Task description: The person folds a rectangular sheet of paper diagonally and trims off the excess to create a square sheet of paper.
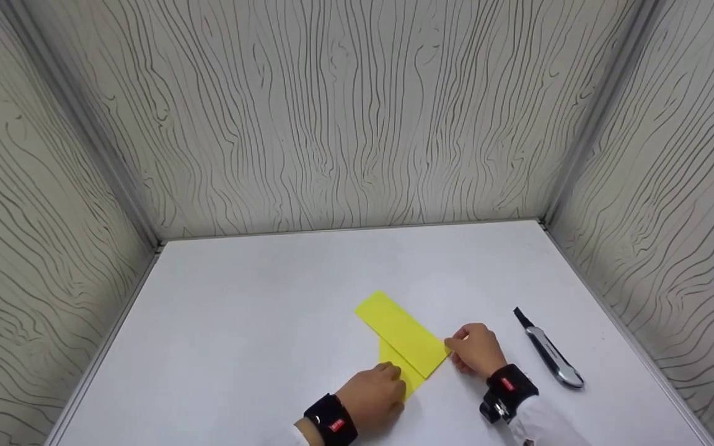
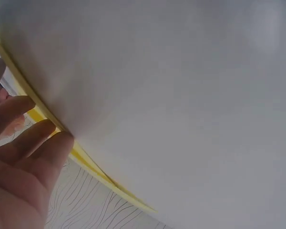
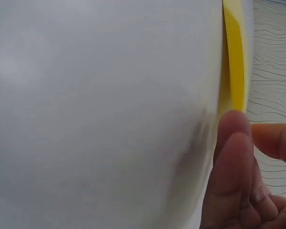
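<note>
A folded sheet of yellow paper (image 1: 403, 334) lies on the white table, its upper flap a long slanting strip and a lower part showing beneath. My left hand (image 1: 372, 396) rests on the lower part, its fingertips pressing the paper down. In the left wrist view, that hand's fingers (image 2: 57, 148) lie against the thin yellow edge of the paper (image 2: 93, 167). At the flap's right corner, my right hand (image 1: 478, 350) pinches the paper between thumb and forefinger. In the right wrist view, a raised yellow fold (image 3: 236, 62) runs up from the pinching fingertips (image 3: 234, 125).
To the right of my right hand lies a grey and black utility knife (image 1: 554, 357), with its black blade end pointing away. The white table (image 1: 239, 310) meets wood-grain patterned panels (image 1: 344, 124) at the back and both sides.
</note>
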The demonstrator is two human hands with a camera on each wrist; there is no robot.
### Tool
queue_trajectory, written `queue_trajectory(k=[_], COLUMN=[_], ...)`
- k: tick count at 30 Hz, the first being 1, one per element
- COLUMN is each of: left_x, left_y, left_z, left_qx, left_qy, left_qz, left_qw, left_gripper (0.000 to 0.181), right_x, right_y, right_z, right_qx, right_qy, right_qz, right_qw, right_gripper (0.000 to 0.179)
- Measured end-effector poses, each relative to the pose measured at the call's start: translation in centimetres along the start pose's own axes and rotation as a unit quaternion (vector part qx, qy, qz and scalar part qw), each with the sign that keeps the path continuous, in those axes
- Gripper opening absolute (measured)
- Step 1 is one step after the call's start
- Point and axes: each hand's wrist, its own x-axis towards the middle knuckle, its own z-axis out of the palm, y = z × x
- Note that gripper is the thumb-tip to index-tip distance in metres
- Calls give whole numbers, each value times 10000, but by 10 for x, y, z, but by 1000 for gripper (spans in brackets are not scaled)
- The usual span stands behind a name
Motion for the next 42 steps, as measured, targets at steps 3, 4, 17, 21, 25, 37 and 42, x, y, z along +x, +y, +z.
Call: queue_trajectory(k=[3, 4, 17, 21, 25, 37, 42], left_x=[-1, -1, -1, 0, 0, -2, -4], left_y=[-1, -2, -3, -3, -2, 0, 1], left_z=[1, 2, 8, 7, 4, 1, 0], left_qx=[145, 209, 420, 393, 307, 442, 556], left_qy=[68, 88, 226, 175, 31, -173, -108], left_qz=[-31, -53, -117, -126, -159, -164, -118], left_qw=[9999, 9997, 9988, 9990, 9994, 9987, 9983], left_gripper=[11, 11, 15, 14, 14, 24, 23], right_x=[3, 4, 17, 20, 21, 16, 14], right_y=[4, 6, 66, 75, 82, 80, 77], right_z=[-15, -21, -85, -97, -107, -110, -100], right_qx=[-599, -844, -2752, -2700, -2557, -2296, -2221], right_qy=[330, 476, 1774, 1507, 1145, 1006, 1086], right_qz=[-239, -358, -954, -600, -329, -430, -791], right_qw=[9974, 9946, 9401, 9491, 9594, 9671, 9657], right_gripper=[23, 25, 59, 64, 63, 30, 30])
